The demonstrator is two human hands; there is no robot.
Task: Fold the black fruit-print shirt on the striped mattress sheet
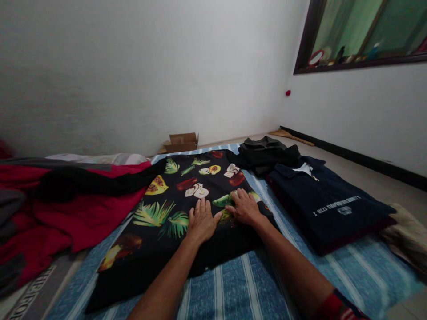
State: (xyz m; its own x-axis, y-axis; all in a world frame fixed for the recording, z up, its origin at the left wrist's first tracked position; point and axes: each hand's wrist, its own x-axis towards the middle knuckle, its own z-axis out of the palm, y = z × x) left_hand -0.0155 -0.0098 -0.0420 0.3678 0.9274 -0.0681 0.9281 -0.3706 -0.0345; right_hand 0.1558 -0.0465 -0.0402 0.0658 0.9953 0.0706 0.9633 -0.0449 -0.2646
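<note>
A black shirt [187, 178] printed with fruit and green leaves lies spread out in front of me on a blue striped bed cover [230, 284]. My left hand [202, 221] rests flat on the middle of the shirt, its fingers stretched out. To its right, my right hand [245, 206] also lies palm down on the print, fingers extended and thumb towards the left hand. Neither hand grips the cloth. One dark sleeve of the shirt reaches left across a red and grey garment [110, 218].
Folded clothes with a navy zip-collar top [320, 200] uppermost are stacked at the right, with a dark garment [267, 153] behind. Beige cloth [408, 235] lies at the right edge. A cardboard box [182, 142] stands by the wall. A window ledge [360, 62] holds small items.
</note>
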